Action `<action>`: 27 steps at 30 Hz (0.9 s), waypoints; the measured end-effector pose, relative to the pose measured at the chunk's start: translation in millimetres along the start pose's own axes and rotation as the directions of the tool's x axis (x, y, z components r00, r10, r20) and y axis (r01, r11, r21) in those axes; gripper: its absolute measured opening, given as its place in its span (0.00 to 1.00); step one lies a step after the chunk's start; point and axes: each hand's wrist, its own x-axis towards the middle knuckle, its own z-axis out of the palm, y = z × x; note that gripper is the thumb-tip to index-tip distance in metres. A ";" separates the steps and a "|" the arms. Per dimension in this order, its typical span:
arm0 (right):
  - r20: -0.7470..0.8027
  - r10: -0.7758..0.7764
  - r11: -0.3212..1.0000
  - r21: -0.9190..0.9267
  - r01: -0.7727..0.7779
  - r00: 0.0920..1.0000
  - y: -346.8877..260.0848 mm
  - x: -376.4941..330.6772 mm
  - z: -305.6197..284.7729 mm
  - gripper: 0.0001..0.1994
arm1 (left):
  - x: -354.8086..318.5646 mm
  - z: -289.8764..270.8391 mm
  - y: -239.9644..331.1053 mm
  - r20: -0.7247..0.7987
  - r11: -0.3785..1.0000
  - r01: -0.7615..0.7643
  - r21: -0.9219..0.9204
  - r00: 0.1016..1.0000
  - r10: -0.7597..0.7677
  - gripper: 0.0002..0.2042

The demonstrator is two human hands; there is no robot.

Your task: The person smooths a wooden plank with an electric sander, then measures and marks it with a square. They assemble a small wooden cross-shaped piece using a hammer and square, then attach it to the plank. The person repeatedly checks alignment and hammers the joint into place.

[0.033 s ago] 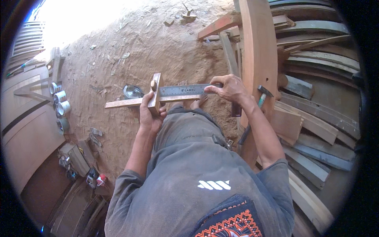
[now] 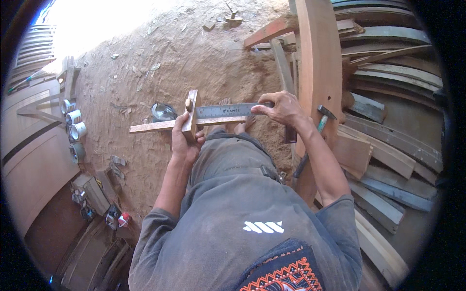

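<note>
My left hand (image 2: 187, 140) is wrapped round the block of a wooden marking gauge (image 2: 150, 127), whose long beam lies crosswise in front of my body. A short wooden peg stands out of the block's upper part. Against the block, just above the beam, rests the steel blade of a try square (image 2: 225, 111). My right hand (image 2: 281, 107) pinches the blade's right end between thumb and fingers. Below that hand shows a dark wooden piece, seemingly the square's handle, with its upper part hidden by the hand.
A thick timber beam (image 2: 318, 53) runs along my right, with a hammer (image 2: 322, 121) on it. Stacked boards (image 2: 393, 131) lie beyond. Paint cans (image 2: 77, 131) and wooden panels (image 2: 39, 189) are at the left. Sandals (image 2: 117, 165) and wood chips lie on the dirt floor (image 2: 121, 87).
</note>
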 end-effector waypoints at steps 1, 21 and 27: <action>-0.004 -0.012 1.000 -0.010 0.012 1.000 1.1 2.8 1.6 0.20 | 0.4 -2.3 -1.6 -0.007 1.000 0.001 -0.009 1.000 -0.001 0.19; 0.085 -0.016 1.000 -0.016 0.017 0.996 21.7 16.1 16.0 0.25 | 5.2 -9.2 -15.3 -0.078 1.000 0.003 -0.022 0.997 -0.005 0.18; 0.079 -0.002 1.000 -0.020 0.003 0.997 25.8 15.5 18.3 0.25 | 7.0 -8.1 -14.6 -0.098 1.000 0.016 -0.021 0.995 -0.018 0.18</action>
